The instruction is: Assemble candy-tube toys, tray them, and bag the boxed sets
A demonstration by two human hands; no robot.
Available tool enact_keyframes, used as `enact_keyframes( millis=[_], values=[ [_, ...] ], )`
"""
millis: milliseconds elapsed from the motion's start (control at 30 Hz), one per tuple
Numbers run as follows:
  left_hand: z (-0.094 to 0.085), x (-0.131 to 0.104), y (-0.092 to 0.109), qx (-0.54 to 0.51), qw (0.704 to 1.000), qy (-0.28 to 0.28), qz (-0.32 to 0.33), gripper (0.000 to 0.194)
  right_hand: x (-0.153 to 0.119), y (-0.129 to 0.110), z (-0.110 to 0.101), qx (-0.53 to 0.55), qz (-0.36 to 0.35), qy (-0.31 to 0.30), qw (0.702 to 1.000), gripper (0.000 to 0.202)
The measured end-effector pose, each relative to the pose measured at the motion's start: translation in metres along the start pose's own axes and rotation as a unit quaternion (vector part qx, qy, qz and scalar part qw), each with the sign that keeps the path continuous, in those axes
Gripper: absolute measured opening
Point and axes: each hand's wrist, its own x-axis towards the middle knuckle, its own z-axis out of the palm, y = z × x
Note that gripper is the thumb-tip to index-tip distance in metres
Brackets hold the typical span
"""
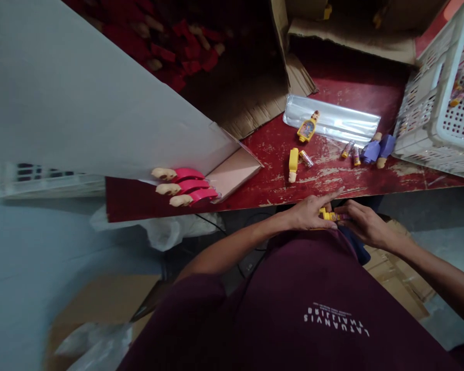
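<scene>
stretching across the view, the red table [263,185] bears a big white-sided box [81,87] on the left and a white crate [429,136] on the right. a clear bag [355,121] lies between them. both hands meet just off the near edge: the left hand [307,212] pinches a yellow piece [326,215] between thumb and fingers, index stretched out, while the right hand's [365,221] grip pinches a slim tube [342,217] lined up with it. three pink toys [191,186] lie side by side by the box, two purple toys [371,152] by the crate. one yellow toy [307,129] rests partly on the bag; small loose tubes [356,156] lie nearby. the yellow piece looks light, stiff and rather slick, best held by its flat sides; the tube, probably hard but prone to roll, suits a gentle pinch round its barrel.
</scene>
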Motion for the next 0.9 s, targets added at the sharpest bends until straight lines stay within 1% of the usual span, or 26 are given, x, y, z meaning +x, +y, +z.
enact_keyframes(
  millis=[33,100,133,200,233,267,300,333,400,433,467,500,533,567,600,667,700,733,767,833,867,900],
  values=[
    [0.001,-0.001,0.000,0.017,1.000,-0.004,0.000,0.098,-0.001,-0.001,0.001,0.029,0.029,-0.010,0.999,0.029],
    [0.003,-0.003,0.003,0.070,0.997,-0.009,0.006,0.098,-0.001,-0.002,0.002,0.101,0.123,-0.034,0.987,0.038],
    [0.004,-0.004,0.005,0.105,0.994,-0.012,0.014,0.097,0.000,-0.003,0.002,0.142,0.185,-0.051,0.971,0.044],
    [0.003,-0.005,0.008,0.178,0.983,-0.023,0.032,0.095,0.003,-0.003,0.003,0.226,0.304,-0.099,0.920,0.056],
    [0.003,-0.006,0.009,0.206,0.977,-0.030,0.040,0.094,0.005,-0.003,0.003,0.256,0.345,-0.123,0.895,0.061],
    [0.001,-0.005,0.010,0.225,0.973,-0.035,0.044,0.094,0.006,-0.002,0.003,0.270,0.364,-0.138,0.880,0.063],
    [-0.001,-0.005,0.009,0.230,0.972,-0.037,0.044,0.095,0.008,-0.001,0.002,0.265,0.361,-0.137,0.884,0.064],
    [-0.003,-0.004,0.008,0.222,0.974,-0.036,0.040,0.096,0.009,-0.001,0.001,0.240,0.337,-0.118,0.903,0.062],
    [-0.007,-0.002,0.006,0.185,0.982,-0.024,0.026,0.098,0.011,-0.001,-0.001,0.147,0.247,-0.050,0.956,0.056],
    [-0.009,-0.002,0.006,0.167,0.986,-0.016,0.020,0.098,0.011,-0.001,-0.003,0.098,0.201,-0.020,0.975,0.054],
    [-0.011,-0.002,0.006,0.157,0.987,-0.011,0.016,0.099,0.011,-0.002,-0.004,0.062,0.162,-0.001,0.985,0.052],
    [-0.011,-0.002,0.006,0.158,0.987,-0.010,0.017,0.099,0.010,-0.003,-0.004,0.047,0.143,0.005,0.989,0.051],
    [-0.011,-0.003,0.007,0.168,0.986,-0.012,0.021,0.099,0.010,-0.004,-0.004,0.053,0.145,0.000,0.988,0.050],
    [-0.011,-0.004,0.008,0.181,0.983,-0.017,0.028,0.098,0.009,-0.005,-0.003,0.078,0.169,-0.013,0.982,0.049],
    [-0.010,-0.004,0.008,0.193,0.980,-0.024,0.035,0.097,0.009,-0.005,-0.002,0.112,0.208,-0.034,0.971,0.050],
    [-0.007,-0.004,0.008,0.196,0.979,-0.032,0.037,0.094,0.008,-0.005,0.000,0.168,0.285,-0.080,0.940,0.054],
    [-0.007,-0.004,0.007,0.181,0.982,-0.033,0.030,0.094,0.008,-0.005,0.001,0.171,0.300,-0.091,0.934,0.056],
    [-0.007,-0.002,0.007,0.156,0.987,-0.035,0.020,0.095,0.008,-0.005,0.001,0.154,0.288,-0.091,0.941,0.056],
    [-0.008,-0.001,0.006,0.122,0.992,-0.037,0.007,0.096,0.007,-0.005,0.000,0.119,0.253,-0.081,0.957,0.055],
    [-0.013,0.002,0.007,0.046,0.998,-0.040,-0.016,0.097,0.007,-0.005,-0.004,0.032,0.145,-0.048,0.988,0.050],
    [-0.016,0.003,0.008,0.017,0.999,-0.042,-0.026,0.095,0.007,-0.006,-0.006,-0.002,0.096,-0.040,0.995,0.045],
    [-0.020,0.003,0.010,0.002,0.998,-0.048,-0.038,0.088,0.007,-0.006,-0.009,-0.024,0.059,-0.039,0.997,0.040]
  ],
)
